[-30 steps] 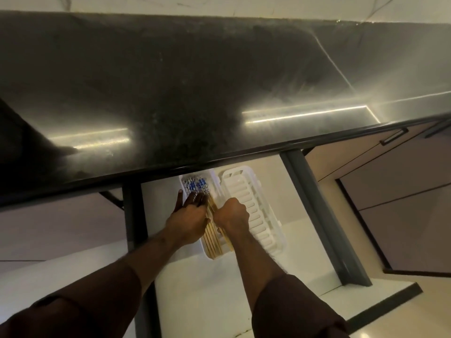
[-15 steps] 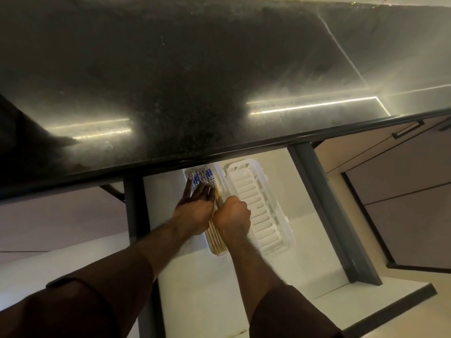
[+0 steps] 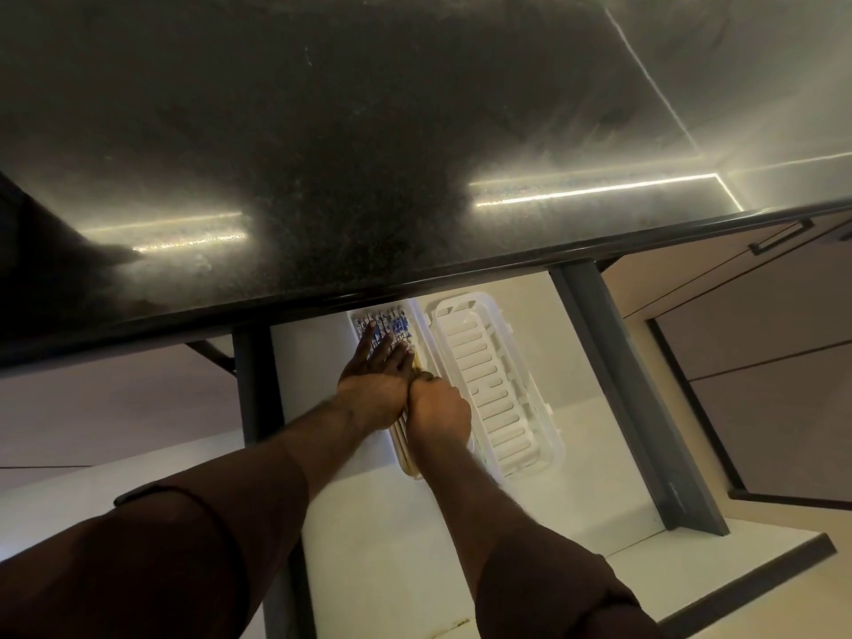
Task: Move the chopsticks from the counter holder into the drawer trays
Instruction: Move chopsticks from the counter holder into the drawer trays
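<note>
Dark counter [image 3: 369, 131] hangs over the open drawer [image 3: 576, 477]. A second ago my left hand [image 3: 375, 385] was curled; now its fingers lie flat, pressing the chopsticks [image 3: 392, 327] down in the left tray [image 3: 417, 315]. My right hand [image 3: 440, 415] stays curled beside them; I cannot tell what it holds. I think this bunch is nearly settled.

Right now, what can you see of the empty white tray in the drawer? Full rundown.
The empty white slotted plastic tray looks like moulded plastic, oblong with rounded corners and a raised rim, its floor a row of crosswise slots. It holds nothing visible. It lies flat on the pale floor of the open drawer, long axis running front to back, far end near the dark counter edge. It sits right beside the white tray of chopsticks; whether they touch is unclear. Neither hand touches it.
</note>
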Motion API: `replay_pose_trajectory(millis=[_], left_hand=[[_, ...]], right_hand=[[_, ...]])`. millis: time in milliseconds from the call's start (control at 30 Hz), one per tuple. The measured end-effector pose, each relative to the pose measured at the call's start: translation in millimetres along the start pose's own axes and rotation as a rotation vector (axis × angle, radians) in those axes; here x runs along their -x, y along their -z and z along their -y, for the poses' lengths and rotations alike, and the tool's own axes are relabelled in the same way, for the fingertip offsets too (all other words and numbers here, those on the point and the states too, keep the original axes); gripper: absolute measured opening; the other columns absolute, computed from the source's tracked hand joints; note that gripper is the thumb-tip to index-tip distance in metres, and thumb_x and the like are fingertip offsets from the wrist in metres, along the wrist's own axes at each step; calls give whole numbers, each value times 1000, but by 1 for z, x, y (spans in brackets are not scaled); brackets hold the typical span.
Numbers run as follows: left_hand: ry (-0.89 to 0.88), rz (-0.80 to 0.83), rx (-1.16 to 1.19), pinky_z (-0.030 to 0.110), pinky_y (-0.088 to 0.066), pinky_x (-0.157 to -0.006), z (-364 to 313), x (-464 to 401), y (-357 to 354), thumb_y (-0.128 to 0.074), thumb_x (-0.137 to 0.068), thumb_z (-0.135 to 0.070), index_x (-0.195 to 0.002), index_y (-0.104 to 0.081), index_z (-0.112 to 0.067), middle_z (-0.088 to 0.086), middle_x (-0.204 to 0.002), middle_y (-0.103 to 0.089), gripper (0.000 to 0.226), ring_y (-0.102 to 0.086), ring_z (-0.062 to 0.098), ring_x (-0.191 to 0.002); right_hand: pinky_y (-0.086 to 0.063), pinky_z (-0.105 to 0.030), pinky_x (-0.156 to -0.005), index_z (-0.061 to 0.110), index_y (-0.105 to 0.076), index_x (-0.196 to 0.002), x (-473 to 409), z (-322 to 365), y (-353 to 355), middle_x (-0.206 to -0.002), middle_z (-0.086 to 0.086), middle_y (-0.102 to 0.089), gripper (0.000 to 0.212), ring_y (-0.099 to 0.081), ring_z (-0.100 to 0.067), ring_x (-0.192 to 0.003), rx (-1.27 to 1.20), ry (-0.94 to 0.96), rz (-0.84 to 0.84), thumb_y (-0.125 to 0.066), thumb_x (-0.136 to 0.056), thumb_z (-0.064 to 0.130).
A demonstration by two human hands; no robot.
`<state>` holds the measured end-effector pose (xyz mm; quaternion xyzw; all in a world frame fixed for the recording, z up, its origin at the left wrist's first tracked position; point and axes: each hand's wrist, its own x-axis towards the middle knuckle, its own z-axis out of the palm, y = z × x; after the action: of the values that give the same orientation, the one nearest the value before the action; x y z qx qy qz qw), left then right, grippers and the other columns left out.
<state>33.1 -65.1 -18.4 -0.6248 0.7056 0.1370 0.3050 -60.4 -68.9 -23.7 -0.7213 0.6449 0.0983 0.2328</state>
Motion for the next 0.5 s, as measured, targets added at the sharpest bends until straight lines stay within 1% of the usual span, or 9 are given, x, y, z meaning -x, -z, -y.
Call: replay_pose_trajectory(millis=[100, 200, 367, 500], left_hand=[[7, -7, -22, 53, 26, -106, -1, -5, -6, -38, -98, -46, -151, 15, -17, 6, -161, 20, 81, 23, 30, -145], [13, -21, -26, 54, 29, -103, -2, -9, -9, -37, -97, -48, -151, 14, -19, 7, -161, 19, 80, 23, 31, -145], [19, -16, -42, 54, 25, -107, -2, -10, -11, -37, -97, -50, -151, 14, -18, 9, -161, 19, 82, 24, 31, -145], [38, -24, -55, 53, 27, -106, -3, -10, -12, -39, -97, -48, -152, 14, -18, 9, -161, 19, 81, 24, 31, -145]], right_hand=[[-49, -36, -89, 10, -56, -121, 2, -5, -2, -115, -10, -64, 28, -62, -25, -100, 90, 97, 2, -53, -94, 15], [-50, -37, -85, 9, -55, -123, 4, -8, -3, -115, -11, -63, 29, -62, -26, -98, 154, 177, -39, -53, -94, 16], [-50, -38, -86, 9, -55, -123, 4, -9, -5, -115, -12, -63, 31, -62, -27, -100, 120, 193, -46, -55, -93, 17], [-52, -38, -84, 8, -58, -119, 5, -10, -8, -112, -13, -64, 27, -63, -27, -97, 68, 178, -62, -57, -92, 16]])
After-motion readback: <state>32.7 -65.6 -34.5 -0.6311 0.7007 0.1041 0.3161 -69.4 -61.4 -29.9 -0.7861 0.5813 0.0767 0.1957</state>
